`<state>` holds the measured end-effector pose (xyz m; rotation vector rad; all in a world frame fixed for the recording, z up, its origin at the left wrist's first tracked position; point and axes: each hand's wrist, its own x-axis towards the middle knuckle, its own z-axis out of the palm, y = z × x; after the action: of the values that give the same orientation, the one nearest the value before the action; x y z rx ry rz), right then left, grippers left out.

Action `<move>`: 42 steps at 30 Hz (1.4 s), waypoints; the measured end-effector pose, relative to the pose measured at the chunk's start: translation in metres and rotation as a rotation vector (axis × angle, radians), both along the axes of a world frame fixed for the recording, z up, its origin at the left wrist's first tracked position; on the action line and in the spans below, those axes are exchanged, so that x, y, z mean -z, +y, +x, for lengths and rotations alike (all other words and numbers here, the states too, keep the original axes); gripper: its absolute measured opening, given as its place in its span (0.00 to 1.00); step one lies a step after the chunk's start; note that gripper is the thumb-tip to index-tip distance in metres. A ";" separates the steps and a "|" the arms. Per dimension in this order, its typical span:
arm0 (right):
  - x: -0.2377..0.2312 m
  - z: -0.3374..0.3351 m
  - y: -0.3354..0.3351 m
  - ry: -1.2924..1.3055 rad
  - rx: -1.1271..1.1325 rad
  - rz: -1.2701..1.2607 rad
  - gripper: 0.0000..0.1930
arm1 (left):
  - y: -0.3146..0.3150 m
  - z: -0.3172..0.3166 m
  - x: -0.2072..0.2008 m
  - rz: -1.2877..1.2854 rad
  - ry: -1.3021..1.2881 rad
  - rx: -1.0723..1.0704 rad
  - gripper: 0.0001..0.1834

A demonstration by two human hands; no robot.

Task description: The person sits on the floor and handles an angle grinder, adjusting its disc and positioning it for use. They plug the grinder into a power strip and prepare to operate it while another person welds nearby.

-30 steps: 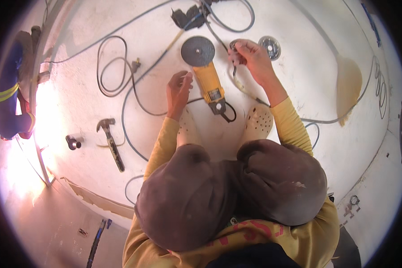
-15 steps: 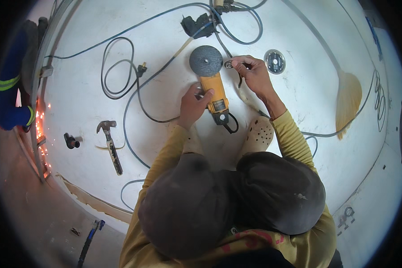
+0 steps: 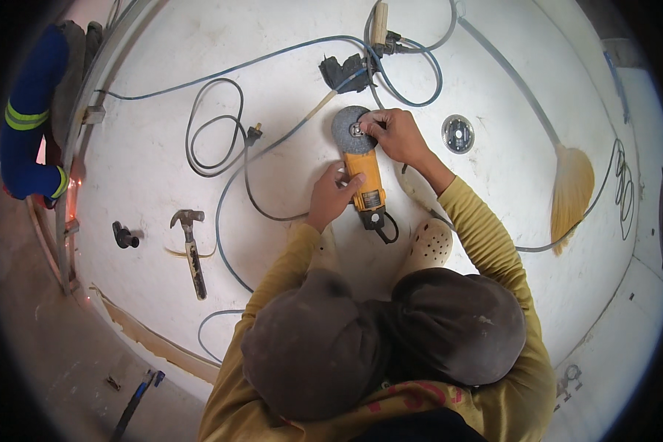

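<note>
A yellow angle grinder (image 3: 361,168) lies on the white floor in front of my feet, its grey abrasive disc (image 3: 342,138) facing up and pointing away from me. My left hand (image 3: 331,197) is wrapped round the side of its body, thumb on top. Over the disc's centre, my right hand (image 3: 401,138) pinches a small round metal flange nut (image 3: 356,130) against the spindle; the fingertips partly cover it. To the right of the disc lies a second, dark round disc (image 3: 458,134) with a light rim.
A claw hammer (image 3: 190,250) and a black side handle (image 3: 125,235) lie at left. Cords and a plug (image 3: 253,134) loop across the floor. Black scrap (image 3: 342,72) lies ahead, a broom (image 3: 573,180) at right. Sparks (image 3: 72,210) glow beside a person's blue sleeve (image 3: 31,118).
My right hand has brought the flange nut from beside the disc left onto its centre. My left hand stays on the grinder. The view has shifted slightly, and fewer sparks show at left.
</note>
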<state>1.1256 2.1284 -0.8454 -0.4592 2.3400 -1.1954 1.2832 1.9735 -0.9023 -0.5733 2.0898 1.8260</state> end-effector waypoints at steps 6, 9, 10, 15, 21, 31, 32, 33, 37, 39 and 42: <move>0.000 0.002 -0.003 0.100 -0.024 0.005 0.11 | -0.004 -0.003 -0.006 -0.093 -0.095 0.067 0.34; -0.003 0.001 -0.005 0.177 -0.067 0.075 0.12 | -0.004 -0.002 -0.004 -0.093 -0.090 0.053 0.34; -0.005 0.002 -0.005 0.196 -0.089 0.071 0.13 | -0.004 -0.001 -0.003 -0.091 -0.077 0.048 0.34; -0.012 0.005 0.001 0.343 -0.266 0.135 0.19 | -0.002 -0.004 0.008 -0.095 0.069 -0.136 0.27; -0.014 0.003 -0.008 0.323 -0.366 0.256 0.23 | -0.010 -0.031 0.007 -0.021 0.134 -0.300 0.22; -0.011 -0.008 0.039 0.063 0.225 -0.094 0.16 | -0.020 -0.054 0.003 0.154 0.072 -0.280 0.18; -0.006 -0.007 0.041 -0.157 0.301 -0.190 0.14 | -0.020 -0.055 0.004 0.187 0.070 -0.287 0.18; 0.000 -0.005 0.041 -0.269 0.334 -0.267 0.13 | -0.021 -0.055 0.004 0.214 0.052 -0.290 0.17; 0.018 0.006 0.031 -0.489 0.359 -0.301 0.12 | -0.022 -0.055 0.004 0.210 0.038 -0.276 0.18; 0.021 0.011 0.025 -0.429 0.300 -0.213 0.14 | -0.022 -0.055 0.002 0.216 0.059 -0.266 0.18; 0.021 0.014 0.019 -0.404 0.307 -0.242 0.12 | -0.021 -0.057 -0.001 0.210 0.064 -0.292 0.18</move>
<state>1.1394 2.1470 -0.8660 0.0723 1.9702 -1.5569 1.2258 1.9521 -0.9017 -0.8078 1.9002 2.2179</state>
